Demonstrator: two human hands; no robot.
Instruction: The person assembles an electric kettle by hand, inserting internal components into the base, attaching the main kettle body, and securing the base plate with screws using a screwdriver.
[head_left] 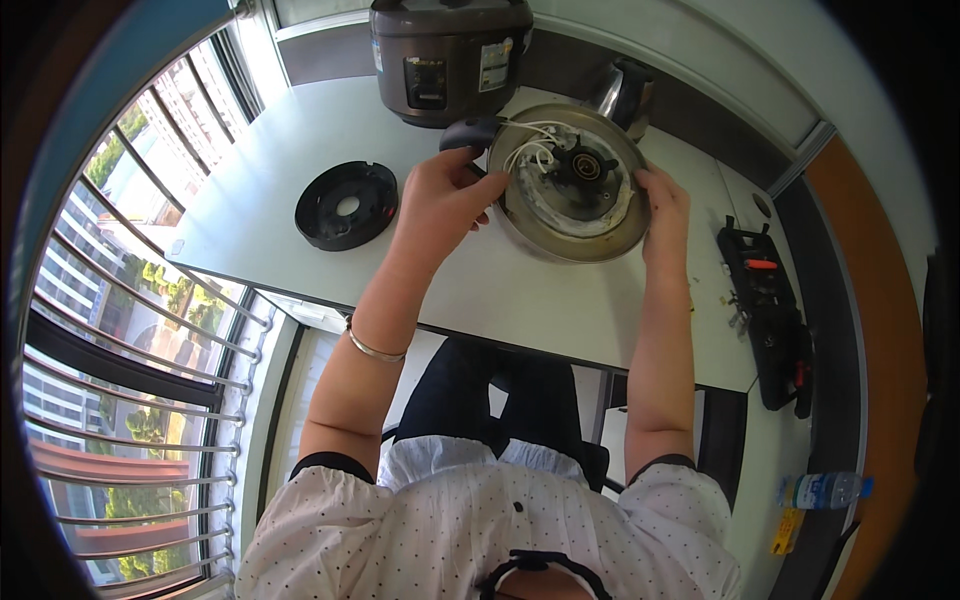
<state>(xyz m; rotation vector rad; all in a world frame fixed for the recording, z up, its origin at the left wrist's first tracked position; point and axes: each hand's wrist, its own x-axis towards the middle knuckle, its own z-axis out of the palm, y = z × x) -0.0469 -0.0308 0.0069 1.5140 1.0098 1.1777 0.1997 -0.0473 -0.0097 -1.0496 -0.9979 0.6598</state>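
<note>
Our left hand [450, 198] closes partway at the kettle's left side, fingers bent under the dark plastic handle [468, 134] and thumb stretched to the metal rim, while our right hand [664, 205] clasps the opposite edge, its thumb on the rim and its other fingers partly out of sight behind; between them we have hold of the electric kettle body [575, 247]. It is over the far part of the white table [560, 315], though we cannot tell whether it rests there. Its round, dull-silver metal underside faces up toward us, smeared with a whitish, crusty ring around a black plastic coupler [587, 167] with concentric rings at its centre. Thin, smooth white wires [530, 150] loop from the coupler toward the handle, which points left; the body's long axis runs away from us, its depth foreshortened. Just beyond, we see a shiny metal and black vessel [622, 98], partly hidden. Left of our left forearm lies a round, shallow black plastic cover [346, 206] with a pale central disc. Behind stands a glossy brown rice cooker [452, 62]; to the right lies an open black tool case [768, 310].
</note>
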